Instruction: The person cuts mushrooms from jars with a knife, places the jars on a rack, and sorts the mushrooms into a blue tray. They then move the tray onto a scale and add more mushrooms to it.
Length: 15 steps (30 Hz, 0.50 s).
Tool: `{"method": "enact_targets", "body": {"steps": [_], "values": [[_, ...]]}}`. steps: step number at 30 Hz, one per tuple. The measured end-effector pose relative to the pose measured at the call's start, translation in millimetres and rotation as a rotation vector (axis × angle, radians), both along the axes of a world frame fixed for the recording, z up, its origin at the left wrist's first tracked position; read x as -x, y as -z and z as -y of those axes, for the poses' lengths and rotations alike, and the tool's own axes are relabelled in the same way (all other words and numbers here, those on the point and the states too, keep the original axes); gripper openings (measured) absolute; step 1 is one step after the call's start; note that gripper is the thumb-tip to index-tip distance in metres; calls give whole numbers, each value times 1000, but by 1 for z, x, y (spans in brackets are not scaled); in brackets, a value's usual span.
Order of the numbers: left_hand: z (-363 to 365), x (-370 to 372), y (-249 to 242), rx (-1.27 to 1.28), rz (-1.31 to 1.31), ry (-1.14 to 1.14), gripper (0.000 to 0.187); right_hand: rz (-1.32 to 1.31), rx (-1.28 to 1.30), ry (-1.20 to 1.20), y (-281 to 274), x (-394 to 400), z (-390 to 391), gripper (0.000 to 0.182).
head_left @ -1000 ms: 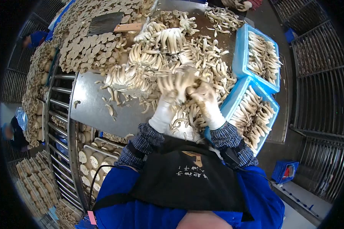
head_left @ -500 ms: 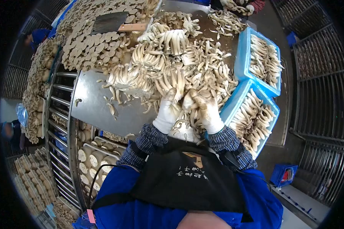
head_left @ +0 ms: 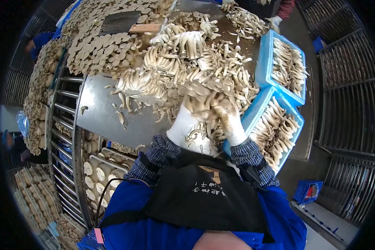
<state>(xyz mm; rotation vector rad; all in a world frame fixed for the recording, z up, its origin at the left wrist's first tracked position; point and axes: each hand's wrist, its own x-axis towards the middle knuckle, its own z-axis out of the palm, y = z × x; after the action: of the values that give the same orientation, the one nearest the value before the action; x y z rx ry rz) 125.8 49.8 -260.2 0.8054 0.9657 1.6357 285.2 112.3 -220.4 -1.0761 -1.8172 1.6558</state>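
My left hand (head_left: pixel 186 116), in a white glove, is closed around a bunch of mushrooms (head_left: pixel 198 92) with pale stems and grey-brown caps. Motion blurs the bunch and the fingers. Close beside it, my right hand (head_left: pixel 228 116) wears a soiled white glove, its fingers curled in against more mushrooms. Beyond both hands a big heap of loose and clumped mushrooms (head_left: pixel 154 62) covers the metal table (head_left: pixel 106 110). A few small pieces lie below the hands, near the black apron (head_left: pixel 208 196).
Two blue boxes (head_left: pixel 260 62) of mushrooms stand at the right. A wide blade (head_left: pixel 118 23) with a wooden handle rests on uncut clusters, back left. A metal roller rack (head_left: pixel 66 108) runs along the left. Across the table, a co-worker's gloved hand (head_left: pixel 275 21) is near the far box.
My left hand has turned, and the mushrooms by it now show as a blurred bunch with caps outward. My right hand has barely shifted. The co-worker's hand has come beside the far box.
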Motion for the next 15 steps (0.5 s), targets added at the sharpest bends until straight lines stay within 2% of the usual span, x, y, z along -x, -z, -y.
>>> {"method": "enact_targets", "body": {"steps": [1,2,3,5,6,8,9,11,12,14,15], "values": [[-4,-7,0,-124,40,61,74,-81,98,115,-1,6,2,26],[-2,-8,-1,-123,41,69,74,-164,191,230,-1,12,4,25],[-3,-6,-4,-88,182,112,75,-168,185,236,5,10,0,25],[-3,2,-7,-16,384,235,76,56,-118,77,24,3,-6,24],[-3,0,-6,-13,383,235,76,56,-116,77,29,0,-5,24],[-5,-3,-13,-30,255,45,76,410,-832,-116,32,-3,-5,24],[-6,0,-12,-30,254,43,76,409,-833,-118,31,-4,-7,24],[-8,6,-8,-11,178,113,68,231,-1120,-156,25,-4,-10,24],[-7,3,-7,-9,179,112,68,230,-1118,-157,23,-1,-6,24],[-10,-4,-12,1,401,-138,54,-304,151,206,14,9,0,26],[-6,8,-9,66,687,178,43,-271,256,163,6,8,-1,28]]}}
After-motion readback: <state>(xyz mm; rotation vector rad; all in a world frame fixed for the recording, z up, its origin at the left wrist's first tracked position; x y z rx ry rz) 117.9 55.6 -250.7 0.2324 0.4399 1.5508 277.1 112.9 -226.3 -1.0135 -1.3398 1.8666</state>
